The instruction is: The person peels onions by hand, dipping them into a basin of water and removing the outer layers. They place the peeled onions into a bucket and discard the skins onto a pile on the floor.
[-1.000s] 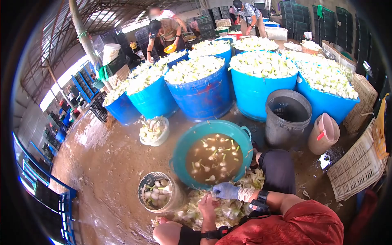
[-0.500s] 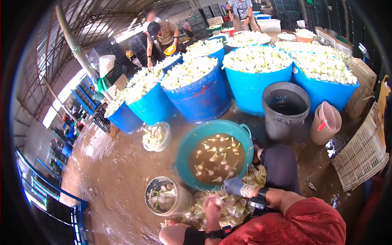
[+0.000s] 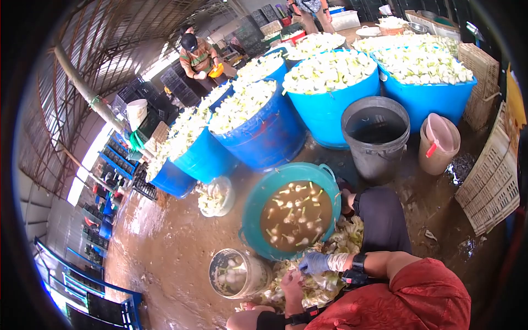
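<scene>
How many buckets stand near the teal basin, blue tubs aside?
4: a bucket of bulbs near the left hand, a white bucket beyond it, and, to the basin's right, a grey bucket and a pinkish bucket. Others may be hidden.

On the near right, a grey bucket [image 3: 379, 158] stood on the wet brown floor [image 3: 170, 247], with a smaller beige bucket [image 3: 434, 164] beside it — a pink vessel [image 3: 440, 133] with a red handle sat inside. Further right, a pale slatted crate [image 3: 489, 179] leaned on a slant below a yellow sheet [image 3: 516, 102].

At the far left, a co-worker [image 3: 199, 55] in a dark cap and striped top held a yellow bowl [image 3: 216, 70]; another person [image 3: 313, 19] showed only partly at the far edge. A slanting pole [image 3: 77, 80] rose leftward, a white bucket [image 3: 137, 114] near it — and a blue railing [image 3: 133, 301] stood near left.
</scene>
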`<action>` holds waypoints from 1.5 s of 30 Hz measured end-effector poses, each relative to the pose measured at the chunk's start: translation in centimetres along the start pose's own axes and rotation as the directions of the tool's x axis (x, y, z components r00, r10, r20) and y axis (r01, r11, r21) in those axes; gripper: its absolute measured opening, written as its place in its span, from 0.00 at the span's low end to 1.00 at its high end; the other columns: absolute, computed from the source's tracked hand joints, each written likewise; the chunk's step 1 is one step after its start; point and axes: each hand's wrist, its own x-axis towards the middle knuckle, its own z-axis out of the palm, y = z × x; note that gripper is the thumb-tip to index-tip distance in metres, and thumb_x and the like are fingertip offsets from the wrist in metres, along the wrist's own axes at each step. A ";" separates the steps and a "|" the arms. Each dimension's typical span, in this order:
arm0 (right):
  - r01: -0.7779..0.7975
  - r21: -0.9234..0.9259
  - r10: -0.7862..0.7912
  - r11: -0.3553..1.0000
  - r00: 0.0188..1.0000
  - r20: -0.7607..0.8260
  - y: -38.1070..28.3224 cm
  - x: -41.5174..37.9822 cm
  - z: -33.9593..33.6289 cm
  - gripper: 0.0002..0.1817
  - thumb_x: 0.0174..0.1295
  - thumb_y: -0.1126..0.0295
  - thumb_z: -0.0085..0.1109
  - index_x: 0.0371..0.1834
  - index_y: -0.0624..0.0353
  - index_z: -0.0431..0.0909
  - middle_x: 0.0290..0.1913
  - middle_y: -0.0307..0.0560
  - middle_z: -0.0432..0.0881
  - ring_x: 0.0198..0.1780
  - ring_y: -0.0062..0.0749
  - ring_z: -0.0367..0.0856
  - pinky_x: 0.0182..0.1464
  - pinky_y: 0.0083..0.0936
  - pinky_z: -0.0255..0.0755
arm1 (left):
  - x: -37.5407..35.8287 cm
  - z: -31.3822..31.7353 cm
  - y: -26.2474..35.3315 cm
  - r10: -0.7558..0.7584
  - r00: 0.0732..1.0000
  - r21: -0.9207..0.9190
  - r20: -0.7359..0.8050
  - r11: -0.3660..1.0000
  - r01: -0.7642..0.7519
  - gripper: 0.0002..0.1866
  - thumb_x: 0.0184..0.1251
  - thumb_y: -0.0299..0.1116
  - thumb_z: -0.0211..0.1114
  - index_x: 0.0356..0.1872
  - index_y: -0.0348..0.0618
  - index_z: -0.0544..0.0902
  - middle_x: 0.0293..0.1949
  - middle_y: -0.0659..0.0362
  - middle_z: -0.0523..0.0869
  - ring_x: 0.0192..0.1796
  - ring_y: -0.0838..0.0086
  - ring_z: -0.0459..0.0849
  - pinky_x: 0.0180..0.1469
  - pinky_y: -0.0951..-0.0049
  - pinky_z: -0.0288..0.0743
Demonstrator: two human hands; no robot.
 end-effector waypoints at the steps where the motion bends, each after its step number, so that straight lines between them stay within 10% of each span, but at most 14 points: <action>1: -0.074 -0.016 0.075 0.997 0.995 0.073 -0.1 0.1 0.0 0.08 0.50 0.65 0.61 0.33 0.53 0.80 0.26 0.49 0.80 0.27 0.43 0.77 0.34 0.37 0.70 | 0.2 -0.2 -0.2 0.000 1.000 0.001 -0.003 1.000 0.000 0.14 0.57 0.26 0.64 0.45 0.31 0.79 0.32 0.56 0.81 0.27 0.76 0.80 0.28 0.78 0.74; 6: -0.085 0.141 0.064 0.986 0.988 0.143 1.7 0.5 1.0 0.07 0.49 0.67 0.59 0.25 0.58 0.77 0.23 0.50 0.78 0.24 0.44 0.75 0.28 0.36 0.68 | -0.2 0.2 1.1 0.113 0.988 0.450 0.109 0.880 -0.151 0.18 0.55 0.26 0.66 0.48 0.32 0.79 0.25 0.63 0.80 0.24 0.82 0.76 0.25 0.82 0.70; 9: 0.395 -0.196 -0.422 0.898 0.898 -0.123 3.9 0.9 3.3 0.09 0.53 0.66 0.56 0.21 0.58 0.76 0.24 0.51 0.78 0.24 0.47 0.74 0.27 0.38 0.68 | 0.3 0.4 1.1 0.078 0.996 0.446 0.033 0.891 -0.084 0.16 0.58 0.28 0.63 0.47 0.34 0.81 0.23 0.65 0.78 0.24 0.84 0.73 0.26 0.81 0.69; 12: 0.234 0.185 -0.211 0.954 0.968 -0.139 1.9 -0.4 0.4 0.09 0.61 0.65 0.50 0.33 0.57 0.77 0.33 0.51 0.79 0.32 0.45 0.75 0.35 0.37 0.69 | 1.0 0.3 0.8 0.170 0.982 0.505 0.085 0.842 -0.190 0.21 0.68 0.41 0.54 0.55 0.39 0.75 0.47 0.58 0.77 0.47 0.74 0.75 0.43 0.71 0.76; 17: 0.184 0.026 -0.172 0.983 0.953 -0.250 1.4 0.6 1.5 0.10 0.51 0.65 0.62 0.22 0.60 0.77 0.21 0.52 0.74 0.24 0.47 0.72 0.29 0.37 0.68 | -0.5 1.3 1.8 0.168 0.986 0.265 0.016 0.950 -0.166 0.20 0.71 0.40 0.50 0.55 0.36 0.75 0.46 0.57 0.79 0.46 0.75 0.77 0.43 0.74 0.76; 24: -0.078 0.286 0.130 0.955 0.977 -0.167 1.1 1.3 1.6 0.10 0.49 0.66 0.61 0.25 0.63 0.79 0.23 0.57 0.78 0.24 0.47 0.74 0.31 0.34 0.70 | 0.3 0.7 0.6 0.169 0.986 -0.052 0.012 0.984 -0.168 0.16 0.68 0.31 0.55 0.53 0.34 0.75 0.41 0.59 0.80 0.39 0.78 0.78 0.40 0.77 0.76; 26: 0.179 0.153 -0.137 0.972 0.958 -0.250 1.6 1.5 1.6 0.07 0.51 0.70 0.59 0.27 0.64 0.79 0.25 0.55 0.79 0.26 0.45 0.75 0.32 0.33 0.70 | 0.5 0.8 0.4 0.275 0.961 -0.086 0.003 0.958 -0.274 0.16 0.67 0.29 0.56 0.54 0.34 0.74 0.42 0.59 0.80 0.41 0.77 0.78 0.42 0.76 0.76; 33: 0.191 0.079 -0.186 0.978 0.980 -0.071 0.2 0.8 0.9 0.06 0.54 0.74 0.56 0.33 0.63 0.78 0.32 0.48 0.77 0.33 0.31 0.77 0.41 0.28 0.73 | -0.2 1.0 1.5 0.366 0.930 -0.095 -0.021 0.926 -0.366 0.16 0.66 0.30 0.57 0.53 0.34 0.75 0.40 0.58 0.79 0.40 0.76 0.78 0.41 0.77 0.75; 35: -0.028 0.386 0.092 0.922 0.985 -0.148 0.5 1.5 2.4 0.05 0.55 0.72 0.56 0.29 0.63 0.75 0.25 0.53 0.76 0.27 0.43 0.75 0.33 0.32 0.69 | -0.9 0.5 2.0 0.097 0.995 0.007 -0.024 0.995 -0.097 0.15 0.64 0.34 0.60 0.49 0.36 0.77 0.33 0.61 0.79 0.32 0.80 0.77 0.31 0.82 0.72; 38: -0.073 0.422 0.106 0.904 0.993 -0.056 0.2 1.4 3.1 0.06 0.56 0.71 0.55 0.30 0.64 0.75 0.26 0.53 0.76 0.27 0.43 0.74 0.34 0.31 0.69 | -0.9 0.1 2.0 -0.011 1.000 -0.029 0.010 1.000 0.011 0.15 0.62 0.38 0.63 0.44 0.39 0.78 0.26 0.66 0.76 0.23 0.85 0.73 0.21 0.85 0.64; 43: 0.313 0.061 -0.304 0.948 0.945 -0.123 -2.0 0.9 0.7 0.30 0.32 0.67 0.72 0.44 0.60 0.76 0.36 0.51 0.79 0.39 0.47 0.78 0.44 0.31 0.73 | -0.2 -0.4 1.7 -0.125 0.992 -0.300 0.018 0.946 0.124 0.13 0.58 0.36 0.67 0.41 0.41 0.79 0.23 0.65 0.78 0.17 0.85 0.69 0.17 0.86 0.58; 45: 0.359 0.040 -0.352 0.932 0.928 -0.123 -1.2 1.0 1.4 0.26 0.38 0.68 0.69 0.45 0.60 0.76 0.36 0.49 0.79 0.38 0.43 0.78 0.41 0.31 0.74 | 0.0 -0.9 1.5 -0.129 0.984 -0.396 0.122 0.903 0.168 0.12 0.56 0.29 0.64 0.41 0.39 0.79 0.27 0.62 0.81 0.21 0.82 0.75 0.19 0.84 0.65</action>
